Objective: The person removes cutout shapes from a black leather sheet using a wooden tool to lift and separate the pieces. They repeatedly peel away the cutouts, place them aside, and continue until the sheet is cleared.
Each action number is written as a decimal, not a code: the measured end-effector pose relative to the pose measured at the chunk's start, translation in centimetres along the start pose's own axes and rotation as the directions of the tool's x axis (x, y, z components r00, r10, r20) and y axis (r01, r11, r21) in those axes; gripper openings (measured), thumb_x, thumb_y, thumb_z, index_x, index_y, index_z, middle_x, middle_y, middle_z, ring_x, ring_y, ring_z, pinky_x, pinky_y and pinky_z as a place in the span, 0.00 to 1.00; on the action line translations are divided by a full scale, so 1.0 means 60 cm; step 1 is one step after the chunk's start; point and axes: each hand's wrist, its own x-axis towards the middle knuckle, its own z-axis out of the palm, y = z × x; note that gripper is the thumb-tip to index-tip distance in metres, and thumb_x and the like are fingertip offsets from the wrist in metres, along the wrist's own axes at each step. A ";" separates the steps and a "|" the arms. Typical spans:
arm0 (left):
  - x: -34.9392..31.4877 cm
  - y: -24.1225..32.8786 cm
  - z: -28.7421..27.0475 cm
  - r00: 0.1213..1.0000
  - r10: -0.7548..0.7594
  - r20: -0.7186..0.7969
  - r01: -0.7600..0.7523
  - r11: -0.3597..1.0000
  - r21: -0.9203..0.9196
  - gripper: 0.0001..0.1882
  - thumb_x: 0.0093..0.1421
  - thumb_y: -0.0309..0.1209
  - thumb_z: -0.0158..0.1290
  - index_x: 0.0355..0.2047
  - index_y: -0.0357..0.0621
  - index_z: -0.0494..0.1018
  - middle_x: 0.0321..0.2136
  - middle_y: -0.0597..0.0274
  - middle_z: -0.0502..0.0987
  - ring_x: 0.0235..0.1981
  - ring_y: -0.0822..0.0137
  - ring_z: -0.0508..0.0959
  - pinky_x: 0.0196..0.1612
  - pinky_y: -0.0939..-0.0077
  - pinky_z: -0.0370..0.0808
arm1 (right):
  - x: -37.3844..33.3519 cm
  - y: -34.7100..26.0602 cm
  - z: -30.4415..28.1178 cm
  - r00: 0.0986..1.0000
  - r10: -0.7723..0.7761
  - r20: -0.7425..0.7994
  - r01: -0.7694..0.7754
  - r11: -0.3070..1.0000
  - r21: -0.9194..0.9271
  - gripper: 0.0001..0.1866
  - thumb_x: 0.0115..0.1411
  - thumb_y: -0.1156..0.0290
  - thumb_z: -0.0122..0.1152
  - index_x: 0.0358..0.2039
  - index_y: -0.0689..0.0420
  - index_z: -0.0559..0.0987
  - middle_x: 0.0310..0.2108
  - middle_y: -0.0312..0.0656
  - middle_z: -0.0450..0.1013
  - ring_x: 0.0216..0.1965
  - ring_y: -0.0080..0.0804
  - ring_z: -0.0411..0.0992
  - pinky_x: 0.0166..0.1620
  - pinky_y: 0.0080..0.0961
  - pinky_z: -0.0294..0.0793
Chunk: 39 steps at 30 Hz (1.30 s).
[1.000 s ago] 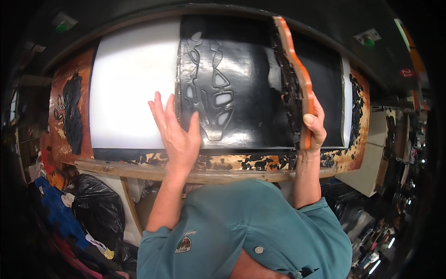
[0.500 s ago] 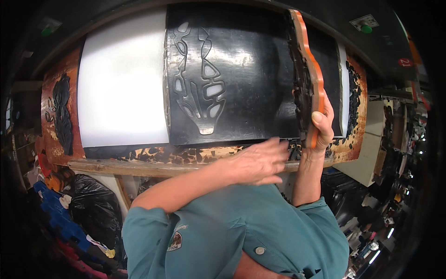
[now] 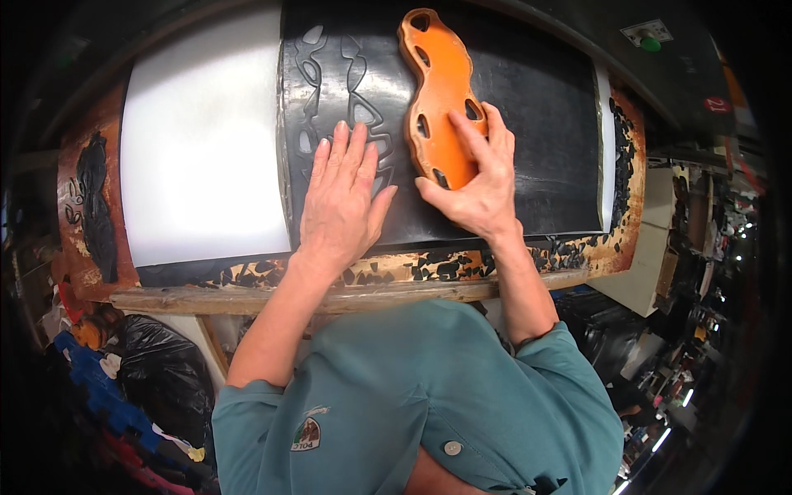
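Observation:
An orange, wavy-edged cutting die point(image 3: 444, 74) with several dark openings lies flat on a black rubber-like sheet point(image 3: 544, 157). My right hand point(image 3: 483, 177) grips its near end, the thumb at the lower left edge and the fingers over the top and right side. To the left of the die, my left hand point(image 3: 341, 202) rests flat on the sheet with its fingers stretched out. Under and beyond those fingers runs a pattern of cut outlines point(image 3: 360, 103), partly hidden by the hand. Whatever is beneath the die is covered.
A white board point(image 3: 198, 148) extends under the sheet and shows at the left. Black scraps point(image 3: 441, 266) litter the worn table along its near wooden edge point(image 3: 396, 295). Black offcuts point(image 3: 97, 206) lie at the far left. A green button point(image 3: 651, 45) sits on the dark machine frame at upper right.
The die, held on edge at the right, has come left and now lies flat beside the cut outlines. My left hand has moved from above the table edge onto the sheet.

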 end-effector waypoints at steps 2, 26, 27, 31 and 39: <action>0.008 -0.001 -0.005 1.000 0.001 -0.013 -0.001 1.000 -0.011 0.36 0.61 0.31 0.68 0.66 0.33 0.68 0.73 0.41 0.64 0.75 0.39 0.60 0.75 0.42 0.57 | 0.002 -0.005 0.014 0.999 -0.032 -0.008 0.031 0.996 -0.086 0.45 0.34 0.59 0.80 0.58 0.60 0.82 0.66 0.70 0.61 0.58 0.63 0.66 0.62 0.51 0.69; -0.123 0.139 -0.007 0.980 0.155 -0.127 -0.186 0.940 -0.286 0.08 0.56 0.17 0.64 0.29 0.38 0.75 0.27 0.54 0.81 0.27 0.52 0.82 0.32 0.60 0.80 | 0.000 0.030 -0.025 0.954 -0.120 -0.274 0.150 0.985 0.089 0.42 0.47 0.53 0.81 0.59 0.64 0.78 0.63 0.57 0.69 0.67 0.59 0.64 0.67 0.52 0.68; -0.115 0.118 -0.001 0.978 0.157 -0.138 -0.190 0.943 -0.273 0.08 0.56 0.18 0.64 0.28 0.39 0.75 0.27 0.55 0.80 0.26 0.52 0.81 0.31 0.60 0.79 | 0.002 0.036 -0.021 0.965 -0.082 -0.250 0.123 0.980 0.155 0.37 0.51 0.61 0.81 0.60 0.62 0.78 0.62 0.55 0.72 0.65 0.54 0.68 0.66 0.44 0.70; 0.037 0.176 -0.059 0.995 0.083 -0.051 -0.092 0.973 -0.212 0.08 0.59 0.17 0.63 0.27 0.38 0.74 0.25 0.52 0.79 0.24 0.50 0.80 0.28 0.61 0.77 | 0.100 0.136 -0.233 0.837 0.319 -0.444 -0.094 0.884 0.457 0.06 0.68 0.71 0.66 0.40 0.62 0.83 0.38 0.40 0.80 0.38 0.23 0.76 0.43 0.22 0.77; -0.034 0.186 -0.063 0.991 -0.001 -0.131 -0.002 1.000 -0.024 0.14 0.66 0.25 0.62 0.25 0.38 0.71 0.23 0.50 0.74 0.23 0.44 0.76 0.27 0.55 0.73 | 0.043 0.208 -0.424 0.739 0.270 -0.618 -0.201 0.963 0.180 0.15 0.72 0.64 0.63 0.34 0.64 0.82 0.24 0.40 0.76 0.25 0.25 0.71 0.33 0.26 0.72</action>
